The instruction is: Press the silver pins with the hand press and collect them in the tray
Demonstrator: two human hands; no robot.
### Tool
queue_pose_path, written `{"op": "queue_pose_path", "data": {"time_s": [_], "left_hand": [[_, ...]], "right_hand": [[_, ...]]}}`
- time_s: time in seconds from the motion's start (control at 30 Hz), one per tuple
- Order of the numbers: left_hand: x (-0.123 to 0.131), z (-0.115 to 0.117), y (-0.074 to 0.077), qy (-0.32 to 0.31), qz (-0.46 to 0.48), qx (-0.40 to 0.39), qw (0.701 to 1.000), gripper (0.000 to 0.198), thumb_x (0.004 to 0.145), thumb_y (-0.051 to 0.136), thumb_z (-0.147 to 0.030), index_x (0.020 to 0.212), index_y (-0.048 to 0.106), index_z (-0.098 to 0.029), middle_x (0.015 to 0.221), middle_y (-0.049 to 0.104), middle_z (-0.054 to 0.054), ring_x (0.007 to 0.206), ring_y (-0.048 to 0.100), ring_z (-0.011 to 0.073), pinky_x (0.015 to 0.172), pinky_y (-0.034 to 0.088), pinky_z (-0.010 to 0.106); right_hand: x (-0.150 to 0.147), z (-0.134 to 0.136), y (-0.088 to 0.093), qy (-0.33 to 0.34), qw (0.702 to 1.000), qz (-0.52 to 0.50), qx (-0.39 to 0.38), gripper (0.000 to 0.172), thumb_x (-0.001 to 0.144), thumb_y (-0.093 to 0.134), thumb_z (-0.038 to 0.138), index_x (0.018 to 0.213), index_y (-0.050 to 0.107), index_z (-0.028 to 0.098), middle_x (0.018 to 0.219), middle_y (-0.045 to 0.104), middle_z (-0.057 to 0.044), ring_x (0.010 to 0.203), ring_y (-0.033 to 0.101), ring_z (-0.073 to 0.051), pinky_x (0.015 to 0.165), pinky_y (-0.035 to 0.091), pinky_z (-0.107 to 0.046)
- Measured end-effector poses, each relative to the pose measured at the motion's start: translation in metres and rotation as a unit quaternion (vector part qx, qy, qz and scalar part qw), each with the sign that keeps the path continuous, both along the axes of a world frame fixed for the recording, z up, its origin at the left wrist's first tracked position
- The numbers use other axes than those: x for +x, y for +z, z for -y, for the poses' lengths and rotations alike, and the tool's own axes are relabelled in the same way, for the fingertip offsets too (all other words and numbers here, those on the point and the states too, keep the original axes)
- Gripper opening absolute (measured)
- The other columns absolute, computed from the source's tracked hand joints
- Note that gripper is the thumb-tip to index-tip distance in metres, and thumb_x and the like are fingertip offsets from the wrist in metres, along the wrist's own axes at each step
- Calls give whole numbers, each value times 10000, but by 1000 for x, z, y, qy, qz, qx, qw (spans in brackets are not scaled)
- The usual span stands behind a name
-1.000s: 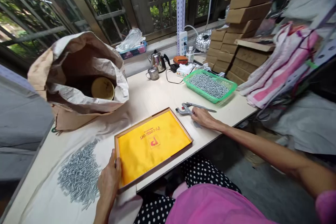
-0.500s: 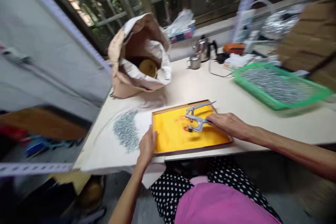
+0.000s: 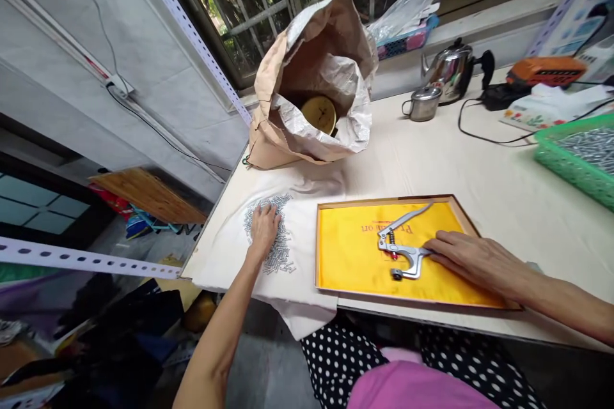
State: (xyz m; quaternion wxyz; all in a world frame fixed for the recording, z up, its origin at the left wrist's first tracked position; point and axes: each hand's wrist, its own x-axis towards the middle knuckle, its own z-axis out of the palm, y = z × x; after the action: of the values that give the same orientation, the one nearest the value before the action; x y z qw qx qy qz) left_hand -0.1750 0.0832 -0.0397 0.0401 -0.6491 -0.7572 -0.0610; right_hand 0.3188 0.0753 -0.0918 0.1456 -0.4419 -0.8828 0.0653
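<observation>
Beneath our left hand (image 3: 265,230), whose grip we cannot tell, lie metal pins (image 3: 279,257) we should finger lightly, while our right hand (image 3: 474,260) grasps the pliers (image 3: 407,250), best held steady.

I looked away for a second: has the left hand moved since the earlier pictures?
Yes: judged against the metal pieces, the left hand has moved left, from the tray onto them.

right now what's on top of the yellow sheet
The right hand holds metal pliers over the yellow sheet, covering some red lettering. Anything beneath the sheet is hidden.
</observation>
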Motion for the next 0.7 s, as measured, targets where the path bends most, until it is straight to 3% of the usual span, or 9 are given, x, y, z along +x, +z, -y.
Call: {"op": "queue_pose_path", "data": {"time_s": [0.1,0.27,0.37,0.5,0.7], "left_hand": [[1,-4,-4,-17,10,-12,1000,319,987,490,-214,1212,711,-164,1312,678,130,1186,539,314,1021,450,429],[2,7,-1,-66,22,-21,997,261,982,512,-241,961,766,-185,1078,734,103,1019,549,300,921,474,417],[5,8,4,-79,5,-8,997,256,978,525,-247,933,768,-179,1090,709,117,1043,539,305,928,470,422],[21,-10,9,-66,-35,2,997,318,1007,482,-292,982,776,-174,1066,687,138,1055,531,310,919,462,416],[42,-46,4,10,-60,-74,995,316,978,521,-289,1006,774,-101,1088,709,195,1109,537,348,904,442,420]], "right_hand": [[0,1,12,74,996,2,-50,454,1060,289,474,1084,691,263,993,692,-88,843,690,-206,684,533,-323],[2,0,14,58,995,1,-79,476,1060,284,503,1087,689,254,993,690,-84,858,698,-215,693,546,-333],[2,1,11,51,993,5,-108,461,1047,323,540,1101,687,263,1023,691,-79,879,699,-223,718,556,-353],[-1,-2,16,38,992,-15,-118,474,1030,354,584,1157,675,260,1101,694,-89,927,707,-241,734,569,-377],[-3,-11,24,15,996,-46,-76,455,1042,337,526,1145,681,247,1095,707,-130,928,712,-260,726,574,-377]]}}
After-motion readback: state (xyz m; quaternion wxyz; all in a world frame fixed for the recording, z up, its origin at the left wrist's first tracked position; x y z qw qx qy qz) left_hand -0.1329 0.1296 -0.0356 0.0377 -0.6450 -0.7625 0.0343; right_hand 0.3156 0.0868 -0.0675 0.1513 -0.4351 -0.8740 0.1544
